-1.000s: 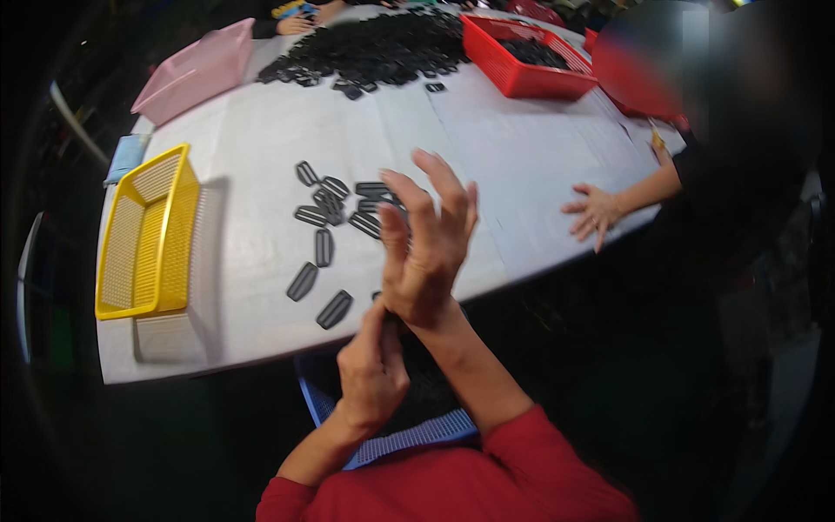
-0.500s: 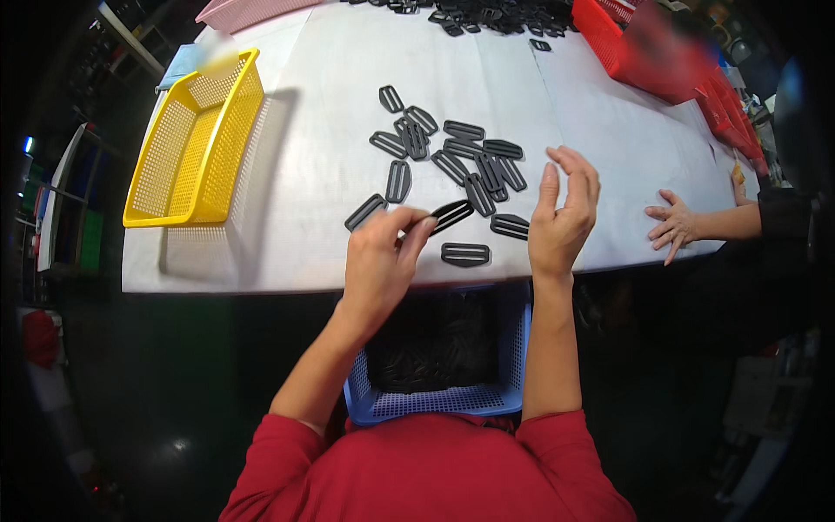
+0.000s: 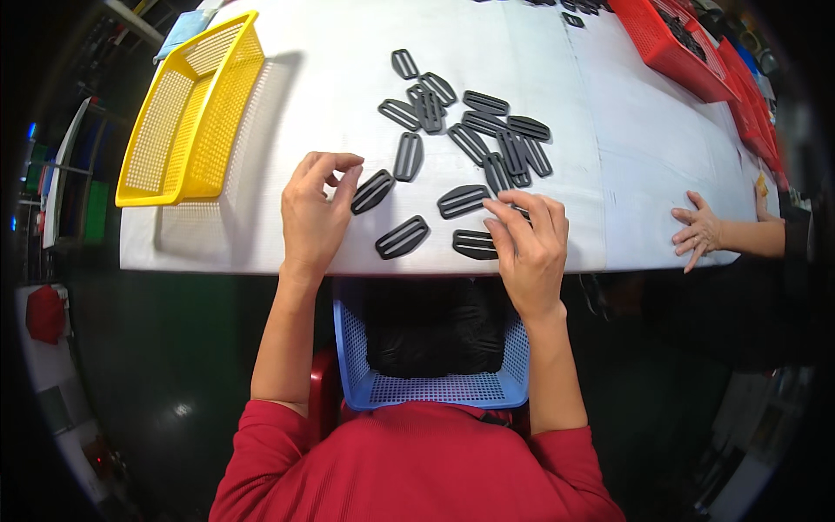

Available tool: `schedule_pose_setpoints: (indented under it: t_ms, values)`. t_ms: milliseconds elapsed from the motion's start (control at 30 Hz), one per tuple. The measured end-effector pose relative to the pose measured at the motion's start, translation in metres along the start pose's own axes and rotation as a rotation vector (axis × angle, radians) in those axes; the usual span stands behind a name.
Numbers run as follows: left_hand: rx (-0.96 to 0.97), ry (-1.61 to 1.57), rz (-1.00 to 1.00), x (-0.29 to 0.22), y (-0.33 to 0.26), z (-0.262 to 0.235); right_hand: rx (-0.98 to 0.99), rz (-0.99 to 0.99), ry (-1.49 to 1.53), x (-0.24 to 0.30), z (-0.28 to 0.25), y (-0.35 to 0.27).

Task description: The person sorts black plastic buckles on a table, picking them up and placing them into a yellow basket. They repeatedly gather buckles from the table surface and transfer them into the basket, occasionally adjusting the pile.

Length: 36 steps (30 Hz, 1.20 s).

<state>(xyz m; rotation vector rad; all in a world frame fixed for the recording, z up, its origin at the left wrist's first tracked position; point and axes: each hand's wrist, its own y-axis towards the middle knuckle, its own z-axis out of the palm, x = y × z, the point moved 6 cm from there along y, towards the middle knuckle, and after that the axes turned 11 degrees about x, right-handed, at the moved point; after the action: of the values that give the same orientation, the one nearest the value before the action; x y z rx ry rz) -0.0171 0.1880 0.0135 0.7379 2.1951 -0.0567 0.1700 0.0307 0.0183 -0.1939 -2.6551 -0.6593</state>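
Note:
Black plastic strap slider buckles (image 3: 407,157) lie in a loose scatter on the white table. My left hand (image 3: 311,213) is open at the left of the scatter, thumb and forefinger apart with nothing between them. Right beside its thumb lies one slider buckle (image 3: 372,191). My right hand (image 3: 532,244) hovers low over the near right buckles, its fingers bent but apart. The fingertips are close to a tilted buckle (image 3: 463,201) and partly cover another buckle (image 3: 474,244). A further buckle (image 3: 402,237) lies by itself between my hands.
A yellow perforated basket (image 3: 193,165) stands at the left. Below the table edge, a blue basket (image 3: 444,391) holds a dark mass in front of me. Red baskets (image 3: 648,48) stand at the far right. Another person's hand (image 3: 700,231) rests on the table at right.
My left hand has let go of the slider buckle it held and moved left. My right hand has come down and left to the near buckles. The view has shifted slightly.

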Motion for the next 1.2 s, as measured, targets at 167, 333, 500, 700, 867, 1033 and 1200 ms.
schedule_pose_setpoints:
  t_ms: [167,333,500,700,867,1033,1200]
  values:
    - [0.020,0.258,0.136,0.000,-0.012,0.007,0.066,-0.108,0.039,0.018,0.038,0.052]
    - [0.079,0.252,0.150,-0.001,-0.021,0.010,0.213,-0.020,-0.113,0.043,0.076,0.084]
    - [0.077,0.238,0.228,0.004,-0.027,0.010,0.193,-0.146,-0.193,0.043,0.074,0.072]
    - [0.065,-0.025,0.054,0.009,-0.022,0.009,0.151,-0.116,-0.021,0.029,0.051,0.073]
    - [-0.050,0.075,0.168,0.006,-0.015,0.007,0.270,0.010,0.137,0.013,0.049,0.084]
    - [-0.014,-0.187,0.019,0.016,-0.016,0.007,0.429,0.090,0.315,-0.002,0.050,0.097]
    - [0.011,-0.176,0.022,0.016,-0.015,0.007,0.430,0.042,0.235,-0.004,0.045,0.093]
